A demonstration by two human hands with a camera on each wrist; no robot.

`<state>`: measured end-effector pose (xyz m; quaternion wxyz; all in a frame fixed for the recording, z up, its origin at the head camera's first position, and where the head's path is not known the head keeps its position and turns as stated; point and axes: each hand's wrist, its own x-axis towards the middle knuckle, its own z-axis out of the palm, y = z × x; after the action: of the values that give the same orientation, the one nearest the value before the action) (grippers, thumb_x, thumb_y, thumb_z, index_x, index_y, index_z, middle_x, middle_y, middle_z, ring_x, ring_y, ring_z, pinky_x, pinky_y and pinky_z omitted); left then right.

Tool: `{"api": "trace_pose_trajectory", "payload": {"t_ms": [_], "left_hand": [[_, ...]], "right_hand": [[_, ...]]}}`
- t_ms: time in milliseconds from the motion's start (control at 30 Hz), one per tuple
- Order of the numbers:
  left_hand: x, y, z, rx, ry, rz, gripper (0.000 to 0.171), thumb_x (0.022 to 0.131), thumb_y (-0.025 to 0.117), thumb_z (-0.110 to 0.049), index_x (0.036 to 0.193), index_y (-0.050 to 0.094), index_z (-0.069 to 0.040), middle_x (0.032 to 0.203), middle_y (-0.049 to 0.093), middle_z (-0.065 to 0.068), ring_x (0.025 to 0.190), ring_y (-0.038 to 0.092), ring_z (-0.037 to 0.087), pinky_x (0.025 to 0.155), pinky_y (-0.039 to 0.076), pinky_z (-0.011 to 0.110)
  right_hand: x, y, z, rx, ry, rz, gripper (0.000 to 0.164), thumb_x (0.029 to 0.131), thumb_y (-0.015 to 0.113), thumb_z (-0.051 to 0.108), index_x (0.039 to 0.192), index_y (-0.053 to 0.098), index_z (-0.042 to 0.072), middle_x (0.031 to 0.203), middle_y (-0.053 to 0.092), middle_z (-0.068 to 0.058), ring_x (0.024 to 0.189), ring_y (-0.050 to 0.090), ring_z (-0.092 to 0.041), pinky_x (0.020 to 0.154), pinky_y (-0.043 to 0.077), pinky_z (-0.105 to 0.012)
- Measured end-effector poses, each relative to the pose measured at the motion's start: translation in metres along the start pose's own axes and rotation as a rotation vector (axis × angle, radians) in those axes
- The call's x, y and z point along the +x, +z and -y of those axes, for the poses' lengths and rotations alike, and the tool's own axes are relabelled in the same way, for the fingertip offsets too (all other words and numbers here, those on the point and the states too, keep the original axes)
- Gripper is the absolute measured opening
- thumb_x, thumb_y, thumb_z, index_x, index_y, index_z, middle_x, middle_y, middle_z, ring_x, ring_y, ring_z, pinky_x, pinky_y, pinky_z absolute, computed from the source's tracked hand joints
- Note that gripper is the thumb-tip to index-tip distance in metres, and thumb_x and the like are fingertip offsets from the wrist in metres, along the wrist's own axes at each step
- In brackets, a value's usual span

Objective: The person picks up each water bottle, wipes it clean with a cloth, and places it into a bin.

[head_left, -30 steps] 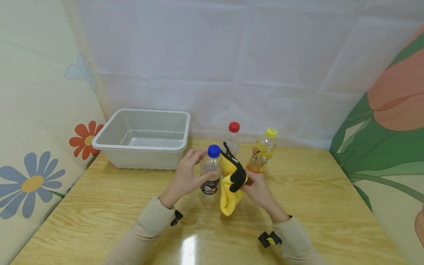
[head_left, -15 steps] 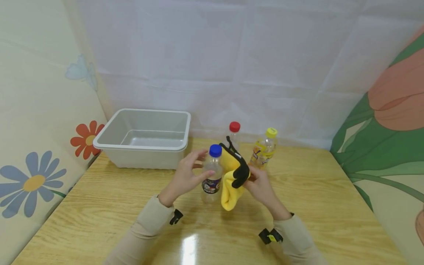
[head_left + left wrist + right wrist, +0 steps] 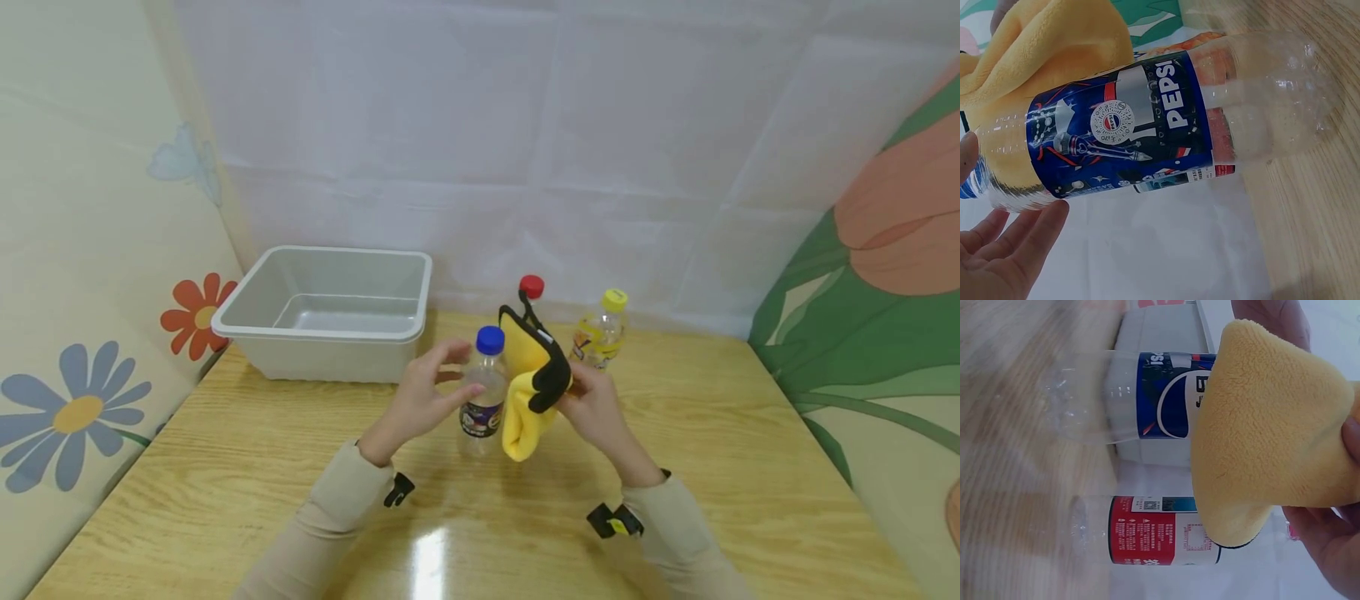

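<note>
A clear plastic Pepsi bottle with a blue cap stands upright on the table, its dark blue label readable in the left wrist view. My left hand holds it near the top, thumb in front and fingertips on the far side. My right hand grips a folded yellow cloth with a black edge and loop against the bottle's right side. In the right wrist view the cloth covers the upper part of that bottle.
Behind the cloth stands a bottle with a red cap and red label. To its right is a bottle with a yellow cap. A grey plastic bin sits at the back left of the wooden table.
My right hand has shifted the cloth up and slightly right along the Pepsi bottle, so the cloth hides more of the red-capped bottle. The left hand has stayed nearly still.
</note>
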<state>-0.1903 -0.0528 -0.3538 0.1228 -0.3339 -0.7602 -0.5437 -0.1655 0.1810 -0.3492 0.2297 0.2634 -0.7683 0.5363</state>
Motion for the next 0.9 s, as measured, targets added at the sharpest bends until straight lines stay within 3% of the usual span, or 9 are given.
{"api": "trace_pose_trajectory", "payload": {"t_ms": [100,233,533,900], "left_hand": [[0.0,0.0,0.0,-0.003,0.008,0.005,0.05,0.076,0.072,-0.004,0.119,0.048,0.009,0.116,0.055,0.024,0.102,0.056,0.033,0.079,0.054,0.034],[0.001,-0.001,0.001,0.0,0.011,0.011,0.052,0.077,0.071,-0.003,0.121,0.047,0.009,0.117,0.054,0.025,0.103,0.055,0.034,0.08,0.053,0.039],[0.003,-0.002,-0.003,-0.017,-0.011,0.009,0.051,0.077,0.071,-0.005,0.12,0.048,0.01,0.118,0.054,0.025,0.103,0.055,0.036,0.08,0.053,0.037],[0.001,-0.001,-0.005,-0.013,-0.028,0.018,0.051,0.078,0.07,-0.005,0.121,0.047,0.01,0.118,0.053,0.026,0.104,0.055,0.033,0.081,0.053,0.035]], "right_hand": [[0.004,0.0,0.002,0.007,-0.018,0.002,0.025,0.062,0.059,-0.024,0.084,0.061,-0.012,0.076,0.062,-0.007,0.07,0.058,-0.01,0.062,0.053,-0.017],[0.01,0.002,0.002,-0.003,-0.048,0.007,0.028,0.061,0.06,-0.027,0.086,0.061,-0.014,0.078,0.061,-0.023,0.076,0.057,-0.004,0.066,0.053,-0.016],[0.016,0.004,0.002,0.015,-0.009,0.056,0.029,0.066,0.062,-0.023,0.092,0.062,-0.011,0.089,0.063,-0.025,0.084,0.056,-0.003,0.068,0.054,-0.021],[0.014,0.006,-0.002,-0.061,0.091,0.183,0.024,0.074,0.062,-0.016,0.098,0.061,-0.01,0.097,0.063,-0.025,0.088,0.059,-0.029,0.071,0.056,-0.035]]}}
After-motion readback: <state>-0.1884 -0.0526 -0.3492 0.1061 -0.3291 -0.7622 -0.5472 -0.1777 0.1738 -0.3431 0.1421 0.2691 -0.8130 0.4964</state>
